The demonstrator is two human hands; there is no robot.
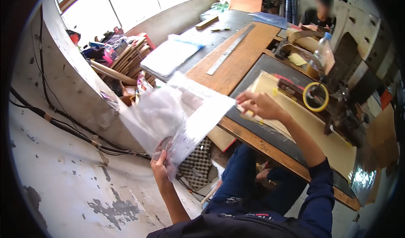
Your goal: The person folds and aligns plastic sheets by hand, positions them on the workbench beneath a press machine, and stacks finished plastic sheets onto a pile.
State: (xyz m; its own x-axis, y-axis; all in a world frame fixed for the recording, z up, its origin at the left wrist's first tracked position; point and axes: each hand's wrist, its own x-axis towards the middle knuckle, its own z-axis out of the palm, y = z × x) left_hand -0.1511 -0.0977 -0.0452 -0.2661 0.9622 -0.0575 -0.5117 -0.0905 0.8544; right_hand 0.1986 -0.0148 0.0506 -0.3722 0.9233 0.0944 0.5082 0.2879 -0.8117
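Note:
In my left hand (159, 169) is the lower edge of a thin, clear plastic bag (166, 115), pinched between thumb and fingers. The bag hangs loosely over the gap between table and wall, its film wrinkled and smeared by motion. A whitish, flatter part of it reaches right over the table edge. My right hand (266, 106) hovers above the dark mat, fingers bent and apart. Its fingertips are close to the white right corner; I cannot make out whether they touch. Below that hand lies a large cream sheet (312, 130) on the black mat (249, 84).
A steel ruler (230, 50) lies on the wooden board (202, 74). Behind is a stack of white plastic sheets (168, 56). At right stands a machine with a yellow ring handle (327, 96). Cables (76, 131) run along the left wall. Another person (322, 16) sits at the back right.

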